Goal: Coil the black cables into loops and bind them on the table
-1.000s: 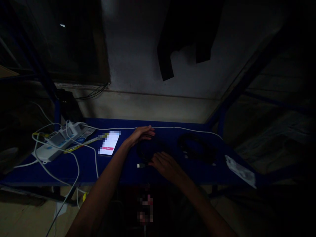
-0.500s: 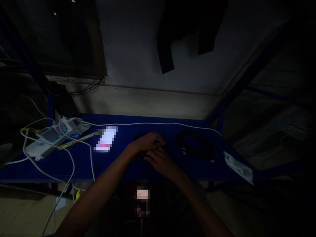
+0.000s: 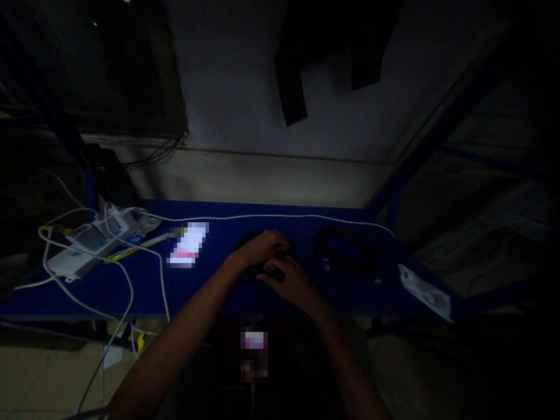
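Near the middle of the blue table (image 3: 210, 297), my two hands meet over a dark cable coil (image 3: 245, 238), mostly hidden beneath them. My left hand (image 3: 262, 248) is curled over the coil, its fingers closed on the black cable. A short black piece, perhaps the cable's plug end (image 3: 276, 273), shows between the thumb and fingers of my right hand (image 3: 294, 284). Poor light hides the finer detail. Just to the right lies another black cable coil (image 3: 321, 248) with small pale ends.
On the left sit a white power strip (image 3: 72, 262) with tangled white cords and a bright blurred phone-like screen (image 3: 189, 245). A clear plastic packet (image 3: 424, 291) lies at the right edge. One white cord (image 3: 262, 216) runs along the back. Another lit screen (image 3: 254, 341) is below the table edge.
My right hand has turned and its fingers have closed in, so a black piece now shows in its grip. My left hand stays nearly in place. The view has shifted slightly.
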{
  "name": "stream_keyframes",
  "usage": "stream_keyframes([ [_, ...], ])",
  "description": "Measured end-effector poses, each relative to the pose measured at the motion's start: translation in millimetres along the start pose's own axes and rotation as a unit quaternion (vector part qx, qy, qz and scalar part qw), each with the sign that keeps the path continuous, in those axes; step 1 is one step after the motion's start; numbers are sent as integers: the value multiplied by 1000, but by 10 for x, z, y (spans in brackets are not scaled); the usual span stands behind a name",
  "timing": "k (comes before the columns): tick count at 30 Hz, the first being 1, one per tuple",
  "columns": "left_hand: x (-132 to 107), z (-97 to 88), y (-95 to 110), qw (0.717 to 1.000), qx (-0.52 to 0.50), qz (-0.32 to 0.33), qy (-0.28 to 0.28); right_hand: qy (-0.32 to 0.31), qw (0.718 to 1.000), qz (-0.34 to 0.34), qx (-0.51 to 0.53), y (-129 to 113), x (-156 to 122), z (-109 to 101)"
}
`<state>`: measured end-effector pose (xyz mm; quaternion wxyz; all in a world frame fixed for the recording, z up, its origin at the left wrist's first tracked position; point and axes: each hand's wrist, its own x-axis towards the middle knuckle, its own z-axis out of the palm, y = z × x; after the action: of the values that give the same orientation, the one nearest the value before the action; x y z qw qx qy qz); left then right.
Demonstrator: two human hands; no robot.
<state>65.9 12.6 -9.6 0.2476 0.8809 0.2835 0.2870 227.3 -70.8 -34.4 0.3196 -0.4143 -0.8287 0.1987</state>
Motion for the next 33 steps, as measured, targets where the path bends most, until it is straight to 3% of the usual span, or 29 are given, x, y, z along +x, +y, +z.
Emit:
stream_keyframes([
  [9, 1, 0, 9, 998, 50, -34, -3, 29, 999, 31, 8, -17, -41, -3],
  [20, -21, 62, -20, 993, 121, -2, -14, 18, 994, 34, 105, -172, -195, -70],
  [28, -37, 40, -1, 984, 169, -26, 55, 51, 996, 4, 78, -178, -188, -35],
  [33, -44, -115, 14, 961, 239, -68, 123, 37, 997, -19, 58, -187, -185, -40],
])
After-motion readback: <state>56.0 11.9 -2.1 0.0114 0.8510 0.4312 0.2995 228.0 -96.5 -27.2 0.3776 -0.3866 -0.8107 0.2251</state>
